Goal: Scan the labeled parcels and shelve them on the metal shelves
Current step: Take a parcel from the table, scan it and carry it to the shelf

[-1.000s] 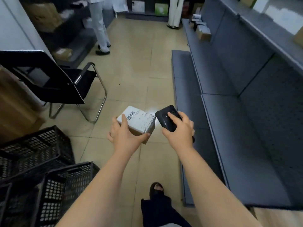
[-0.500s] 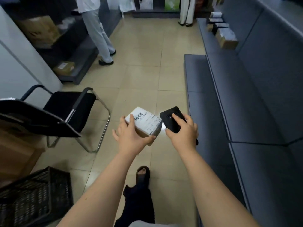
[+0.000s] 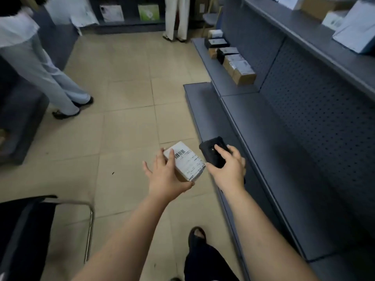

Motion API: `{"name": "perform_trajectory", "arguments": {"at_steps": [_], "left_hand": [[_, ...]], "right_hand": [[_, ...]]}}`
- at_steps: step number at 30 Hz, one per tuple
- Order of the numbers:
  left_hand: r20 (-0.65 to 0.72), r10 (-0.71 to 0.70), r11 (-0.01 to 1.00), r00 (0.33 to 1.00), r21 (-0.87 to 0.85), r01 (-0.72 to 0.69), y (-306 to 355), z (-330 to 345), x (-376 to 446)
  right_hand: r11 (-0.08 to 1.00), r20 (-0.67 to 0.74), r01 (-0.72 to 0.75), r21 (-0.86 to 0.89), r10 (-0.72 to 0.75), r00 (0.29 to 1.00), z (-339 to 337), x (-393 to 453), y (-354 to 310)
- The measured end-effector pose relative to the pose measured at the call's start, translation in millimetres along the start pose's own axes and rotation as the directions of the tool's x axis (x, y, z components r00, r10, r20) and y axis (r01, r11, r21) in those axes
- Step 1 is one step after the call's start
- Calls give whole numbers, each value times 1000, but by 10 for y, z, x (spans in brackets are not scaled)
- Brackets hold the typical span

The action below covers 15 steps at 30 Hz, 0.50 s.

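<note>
My left hand [image 3: 165, 176] grips a small parcel [image 3: 187, 162] from below and the left; its white label with a barcode faces up. My right hand [image 3: 228, 169] is closed on a black handheld scanner [image 3: 213, 151], held just right of the parcel with its head near the label's far end. Both are over the tiled floor, beside the grey metal shelves [image 3: 280, 151] on my right. Further along the lower shelf stands a row of several shelved parcels [image 3: 237, 65].
A black chair [image 3: 26, 236] with a chrome frame stands at bottom left. One person in light trousers [image 3: 48, 78] stands at the left, another [image 3: 175, 19] at the far end of the aisle. More boxes [image 3: 357, 27] sit on the upper right shelf. My foot [image 3: 197, 238] is below.
I have walked forward along the aisle; the chair and crates slid back and the shelved parcels came closer. The parcel and scanner stay together in my hands.
</note>
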<state>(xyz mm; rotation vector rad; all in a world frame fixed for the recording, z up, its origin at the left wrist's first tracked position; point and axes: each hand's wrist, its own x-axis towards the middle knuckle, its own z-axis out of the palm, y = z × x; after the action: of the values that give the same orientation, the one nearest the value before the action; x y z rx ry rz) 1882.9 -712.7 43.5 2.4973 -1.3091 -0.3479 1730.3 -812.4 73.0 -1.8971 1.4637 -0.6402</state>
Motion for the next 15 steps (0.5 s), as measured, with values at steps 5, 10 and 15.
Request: {"name": "perform_trajectory", "arguments": {"at_steps": [5,10,15], "left_hand": [[13,90,996,996,16,-90,284,126,1484],[52,191,978,980,74,-194,738,30,2865],[61,275,959,959,46,-278,1182,-26,4043]], "right_hand": [[997,-61,-72,19,73,995,185,1376,-38],[995,-81,-92,48,96,992,247,2764,-217],[990,-124,-140,-10,138,983,71,3861,-352]]}}
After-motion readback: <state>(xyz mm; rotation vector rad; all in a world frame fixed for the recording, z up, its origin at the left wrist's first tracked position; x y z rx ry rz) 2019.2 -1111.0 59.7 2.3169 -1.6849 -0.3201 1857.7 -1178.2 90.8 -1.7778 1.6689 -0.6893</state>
